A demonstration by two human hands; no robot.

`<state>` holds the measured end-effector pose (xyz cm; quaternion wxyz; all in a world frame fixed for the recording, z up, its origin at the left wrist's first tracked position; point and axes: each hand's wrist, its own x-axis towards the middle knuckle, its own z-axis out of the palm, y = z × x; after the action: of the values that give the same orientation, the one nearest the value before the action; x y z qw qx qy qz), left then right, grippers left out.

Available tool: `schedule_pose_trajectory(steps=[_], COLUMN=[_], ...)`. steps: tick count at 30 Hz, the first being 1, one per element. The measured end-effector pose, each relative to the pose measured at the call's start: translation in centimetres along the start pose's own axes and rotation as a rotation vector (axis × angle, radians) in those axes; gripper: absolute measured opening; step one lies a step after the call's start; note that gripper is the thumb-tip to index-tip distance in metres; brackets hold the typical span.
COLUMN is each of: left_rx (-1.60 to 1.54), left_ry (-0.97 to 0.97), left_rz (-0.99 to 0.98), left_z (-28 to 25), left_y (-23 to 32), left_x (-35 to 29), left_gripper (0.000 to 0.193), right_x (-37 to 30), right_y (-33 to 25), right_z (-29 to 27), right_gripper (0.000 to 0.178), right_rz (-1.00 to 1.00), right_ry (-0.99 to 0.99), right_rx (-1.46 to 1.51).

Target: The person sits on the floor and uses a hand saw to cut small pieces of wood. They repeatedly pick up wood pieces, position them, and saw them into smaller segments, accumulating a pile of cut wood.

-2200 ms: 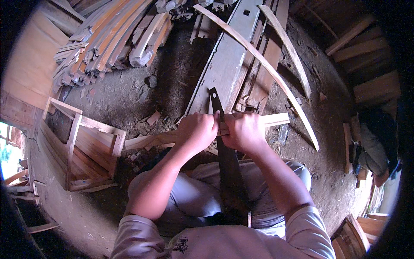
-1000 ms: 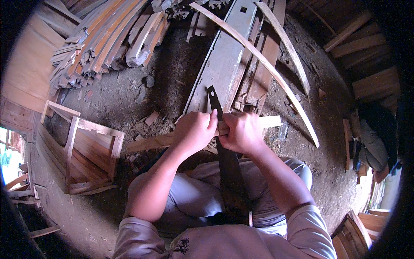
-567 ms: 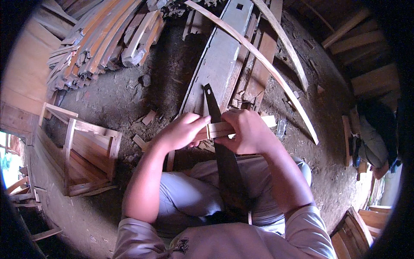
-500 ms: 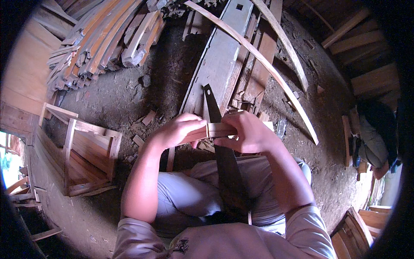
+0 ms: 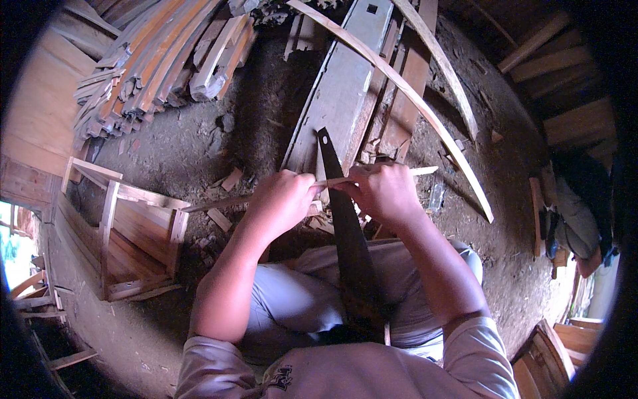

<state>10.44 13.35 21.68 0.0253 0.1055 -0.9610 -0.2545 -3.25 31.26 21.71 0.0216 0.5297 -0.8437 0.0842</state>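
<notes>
A thin pale wooden strip (image 5: 219, 201) runs crosswise in front of me, and both hands grip it. My left hand (image 5: 282, 199) holds it left of a dark saw blade (image 5: 342, 213); my right hand (image 5: 382, 193) holds it on the blade's right. The blade stands upright between my knees, its teeth against the strip and its tip pointing away from me. The saw's handle end is hidden near my lap. The strip's right end (image 5: 425, 171) sticks out past my right hand.
A pile of curved wooden slats (image 5: 153, 60) lies at the upper left. A wooden frame box (image 5: 119, 233) stands to my left. Long planks (image 5: 345, 73) and bent strips (image 5: 432, 113) lie ahead on the dirt floor. More timber (image 5: 565, 80) is at the right.
The strip I hold looks thinner now than the wider piece seen earlier. My hands stay on either side of the blade and have shifted slightly along it.
</notes>
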Motion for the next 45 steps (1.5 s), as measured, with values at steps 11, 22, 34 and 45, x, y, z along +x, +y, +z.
schedule_pose_trajectory(steps=[11, 22, 34, 45], left_rx=[0.106, 0.177, 0.197, 0.075], left_ry=[0.282, 0.329, 0.264, 0.41], left_rz=[0.007, -0.044, -0.103, -0.24], left_z=[0.2, 0.9, 1.0, -1.6], left_y=[1.5, 2.3, 2.6, -1.5], left_x=[-0.3, -0.6, -0.7, -0.3], left_gripper=[0.014, 0.016, 0.02, 0.019], right_x=[0.4, 0.2, 0.1, 0.3], right_y=[-0.5, -1.0, -1.2, -1.9], right_z=[-0.2, 0.0, 0.4, 0.1], right_gripper=[0.04, 0.036, 0.038, 0.024], right_rz=[-0.07, -0.031, -0.004, -0.016], right_ry=[0.423, 0.447, 0.409, 0.394], right_rx=[-0.009, -0.045, -0.055, 0.092])
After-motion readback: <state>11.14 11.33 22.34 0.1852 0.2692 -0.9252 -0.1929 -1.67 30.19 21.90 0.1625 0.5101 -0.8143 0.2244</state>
